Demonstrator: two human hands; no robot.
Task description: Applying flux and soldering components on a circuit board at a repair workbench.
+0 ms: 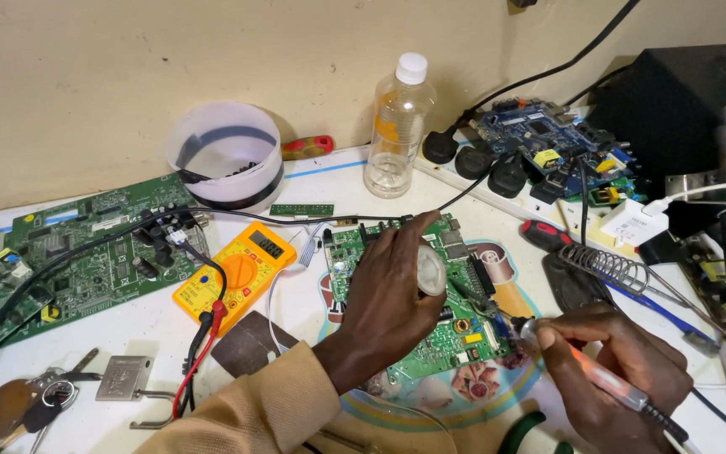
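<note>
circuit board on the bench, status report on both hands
Left hand pressing down on green circuit board, small translucent piece in its grip. Right hand holds soldering iron, tip at board's right edge. Black cable crosses above board.

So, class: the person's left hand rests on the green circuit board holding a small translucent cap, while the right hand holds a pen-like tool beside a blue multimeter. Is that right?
Not quite: the head view shows the multimeter is yellow-orange, not blue, and lies left of the green circuit board. The left hand with its small translucent cap and the right hand with its pen-like tool are as stated.
</note>
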